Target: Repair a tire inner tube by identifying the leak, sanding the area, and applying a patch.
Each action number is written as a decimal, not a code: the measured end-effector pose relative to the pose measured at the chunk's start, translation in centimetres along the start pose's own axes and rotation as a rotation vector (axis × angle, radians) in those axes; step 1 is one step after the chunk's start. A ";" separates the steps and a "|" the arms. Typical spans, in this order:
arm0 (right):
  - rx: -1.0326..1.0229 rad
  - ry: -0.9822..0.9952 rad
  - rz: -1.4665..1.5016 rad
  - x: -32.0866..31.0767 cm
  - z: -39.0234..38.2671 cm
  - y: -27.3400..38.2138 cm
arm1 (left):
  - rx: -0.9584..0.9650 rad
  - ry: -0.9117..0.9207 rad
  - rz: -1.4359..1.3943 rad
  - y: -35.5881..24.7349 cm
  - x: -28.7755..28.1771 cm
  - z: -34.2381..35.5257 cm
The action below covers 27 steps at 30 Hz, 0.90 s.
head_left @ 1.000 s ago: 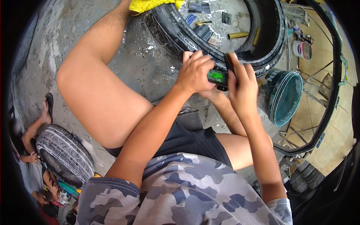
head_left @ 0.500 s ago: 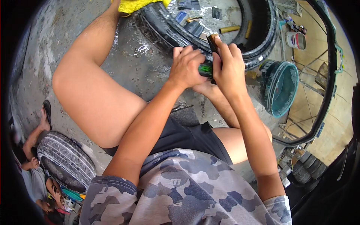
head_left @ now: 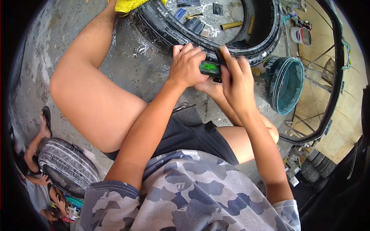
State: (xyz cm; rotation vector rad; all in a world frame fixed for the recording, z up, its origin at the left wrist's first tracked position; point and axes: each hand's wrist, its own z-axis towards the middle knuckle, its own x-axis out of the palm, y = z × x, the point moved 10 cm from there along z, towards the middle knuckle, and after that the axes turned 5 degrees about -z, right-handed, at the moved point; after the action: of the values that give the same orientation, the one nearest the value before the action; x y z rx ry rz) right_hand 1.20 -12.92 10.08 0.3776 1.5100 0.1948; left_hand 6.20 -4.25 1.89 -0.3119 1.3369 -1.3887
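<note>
Fingers of my left hand [head_left: 186,66] are closed around one end of a dark block with bright green marks [head_left: 209,67], just in front of the near side of a wet black tyre [head_left: 154,25]. Its exact kind I cannot make out. My right hand [head_left: 238,82], slightly blurred, is at the block's other end. Between its thumb and fingers stands a thin dark flat piece [head_left: 220,57], tilted up toward the tyre. My bare foot [head_left: 210,86] is partly hidden below the hands.
Inside the tyre ring lie dark flat pads [head_left: 194,25] and a brown tube [head_left: 231,25]. A yellow cloth [head_left: 129,4] is by the tyre's left. Right stand a teal bucket [head_left: 287,86] and a white pail [head_left: 300,35]. Another tyre [head_left: 67,165] and a person [head_left: 40,192] are lower left.
Both hands have shifted slightly left. The right hand's fingers have moved and blurred, and more of the green-marked block shows. The whole view has shifted a little.
</note>
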 end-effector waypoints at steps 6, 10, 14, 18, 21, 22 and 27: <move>0.029 -0.005 -0.038 -1.8 -0.6 -0.6 | 0.063 -0.047 -0.014 -1.4 0.4 0.8; 0.014 -0.112 -0.012 0.0 2.5 -0.6 | 0.023 -0.011 -0.012 -0.5 0.8 0.1; 0.072 0.038 -0.011 -2.4 -5.4 -1.6 | 0.001 0.041 0.048 -0.5 0.7 0.4; 0.042 -0.021 -0.048 -2.1 -1.2 -0.4 | 0.039 0.021 0.018 -1.4 1.2 0.6; -0.046 -0.050 -0.108 0.7 3.3 0.2 | -0.017 0.019 -0.007 -0.8 1.4 0.5; -0.033 -0.058 -0.057 0.5 2.8 0.6 | -0.002 0.007 -0.011 -0.6 0.8 0.2; 0.005 -0.021 0.031 -2.8 -7.0 -3.0 | 0.036 -0.008 0.002 -1.3 0.0 0.9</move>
State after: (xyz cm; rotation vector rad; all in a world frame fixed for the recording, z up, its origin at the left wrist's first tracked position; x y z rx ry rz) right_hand -6.23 -15.86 11.51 0.4061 1.4850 0.2104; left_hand 6.22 -5.05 3.23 -0.2911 1.3038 -1.4069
